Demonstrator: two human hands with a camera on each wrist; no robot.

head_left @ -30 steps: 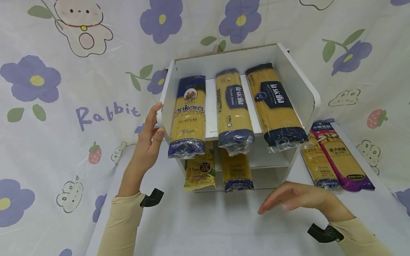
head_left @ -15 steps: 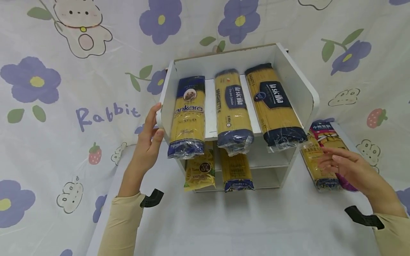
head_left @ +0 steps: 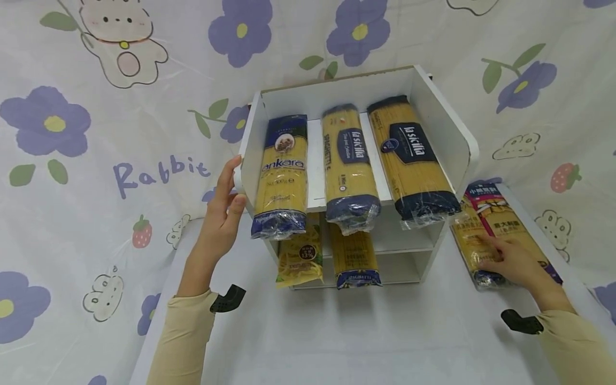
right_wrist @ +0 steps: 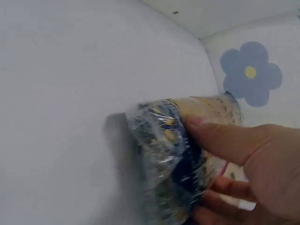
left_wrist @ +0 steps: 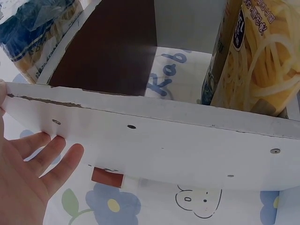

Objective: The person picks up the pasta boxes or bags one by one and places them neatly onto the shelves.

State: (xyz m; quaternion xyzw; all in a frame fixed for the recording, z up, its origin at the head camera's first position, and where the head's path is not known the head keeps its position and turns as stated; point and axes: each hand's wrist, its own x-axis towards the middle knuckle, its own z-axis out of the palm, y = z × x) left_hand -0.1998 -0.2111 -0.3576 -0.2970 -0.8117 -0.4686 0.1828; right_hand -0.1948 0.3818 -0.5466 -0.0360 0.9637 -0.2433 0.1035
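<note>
My left hand [head_left: 216, 227] rests against the left side panel of a white shelf unit [head_left: 445, 115], fingers extended along its outer face. In the left wrist view, the fingertips touch that panel [left_wrist: 178, 145]. To the right of the shelf, my right hand [head_left: 522, 264] grips a yellow spaghetti pack [head_left: 469, 232] lying on the table. The right wrist view shows the thumb on one side of the pack's blue, clear-wrapped end [right_wrist: 161, 159], with the fingers at the other side. Beside it lies a magenta and yellow pasta pack [head_left: 512, 230], partly covered by the hand.
On the top shelf lie an Ankara pack [head_left: 284, 176] and two La Sicilia packs, one in the middle [head_left: 351, 160] and one at right [head_left: 414, 155]. Below are a yellow pasta bag [head_left: 298, 259] and another spaghetti pack [head_left: 355, 256]. A patterned cloth [head_left: 159, 123] hangs behind.
My right hand has moved right from in front of the shelf to the packs on the table and taken hold of the spaghetti pack. The left hand has stayed at the shelf.
</note>
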